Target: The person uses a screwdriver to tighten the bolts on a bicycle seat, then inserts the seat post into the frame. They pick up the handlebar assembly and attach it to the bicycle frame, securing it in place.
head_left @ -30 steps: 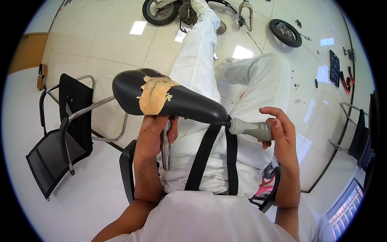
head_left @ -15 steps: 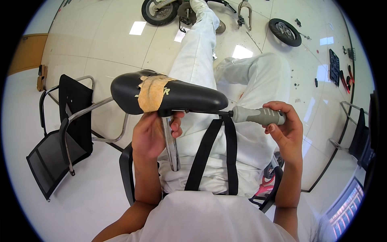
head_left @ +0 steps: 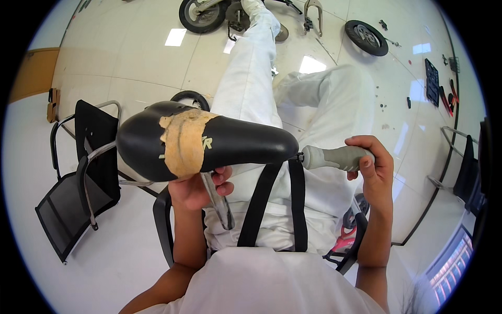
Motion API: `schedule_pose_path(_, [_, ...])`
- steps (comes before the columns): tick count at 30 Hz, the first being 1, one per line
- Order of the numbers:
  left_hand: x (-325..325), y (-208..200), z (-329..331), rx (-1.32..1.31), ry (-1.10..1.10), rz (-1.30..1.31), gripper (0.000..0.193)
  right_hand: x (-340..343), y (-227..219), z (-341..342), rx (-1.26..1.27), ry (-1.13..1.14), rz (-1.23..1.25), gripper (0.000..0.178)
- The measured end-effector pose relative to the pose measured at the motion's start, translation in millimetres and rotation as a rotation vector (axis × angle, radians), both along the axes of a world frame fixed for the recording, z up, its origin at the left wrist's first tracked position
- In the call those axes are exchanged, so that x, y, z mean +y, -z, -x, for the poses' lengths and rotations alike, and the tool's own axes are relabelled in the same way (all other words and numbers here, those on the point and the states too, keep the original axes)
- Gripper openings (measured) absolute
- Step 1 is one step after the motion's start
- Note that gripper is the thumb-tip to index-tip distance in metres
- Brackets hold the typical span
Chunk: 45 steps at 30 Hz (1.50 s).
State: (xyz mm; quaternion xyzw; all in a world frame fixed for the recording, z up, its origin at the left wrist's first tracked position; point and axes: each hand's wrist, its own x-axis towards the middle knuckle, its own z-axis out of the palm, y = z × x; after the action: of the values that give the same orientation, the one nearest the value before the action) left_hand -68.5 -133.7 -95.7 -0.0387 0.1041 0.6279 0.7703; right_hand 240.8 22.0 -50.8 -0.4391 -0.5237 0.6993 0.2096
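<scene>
A black bicycle saddle [head_left: 246, 144] lies across my lap, nose to the right, with a torn strip of tan tape [head_left: 185, 144] around its wide part. A shiny metal seatpost [head_left: 218, 203] slants down from beneath it. My left hand [head_left: 188, 194] is closed under the saddle, around the top of the post; part of the fingers is hidden. My right hand [head_left: 375, 170] grips the grey handle of a screwdriver [head_left: 334, 158], held level beside the saddle's nose. The handle's left end meets a small dark fitting at the nose; the tool's tip cannot be made out.
Chairs stand at the left [head_left: 86, 157] and right edge. On the tiled floor ahead lie a small two-wheeler [head_left: 204, 13], a loose wheel [head_left: 366, 37], a fork [head_left: 314, 15], an open tool case [head_left: 432, 82] and red-handled tools [head_left: 446, 99]. Black straps [head_left: 261, 204] hang over my lap.
The saddle has tilted, showing more of its top, and its wide end has moved left and nearer to me. The screwdriver handle has shifted slightly right and down with my right hand.
</scene>
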Motion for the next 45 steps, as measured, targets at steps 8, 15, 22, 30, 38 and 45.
schedule_pose_path(8, [-3, 9, -1, -0.026, -0.015, 0.000, 0.046, -6, -10, 17, 0.078, 0.081, -0.109, 0.044])
schedule_pose_path(15, [-2, 9, -2, -0.045, 0.000, -0.032, 0.045, 2, 4, -2, 0.038, -0.012, 0.013, 0.050])
schedule_pose_path(22, [-2, 12, -5, -0.061, -0.039, 0.003, 0.044, -2, -3, 4, 0.042, -0.005, -0.070, 0.054])
schedule_pose_path(30, [1, 11, -5, -0.066, -0.041, 0.032, 0.044, -4, -3, 18, 0.079, 0.116, -0.269, 0.056])
schedule_pose_path(38, [1, 13, -12, -0.101, -0.018, -0.013, 0.042, 0, 5, -1, -0.032, 0.089, -0.152, 0.060])
schedule_pose_path(45, [1, 14, -12, -0.094, -0.034, 0.035, 0.041, -3, -5, 12, 0.190, 0.111, -0.201, 0.053])
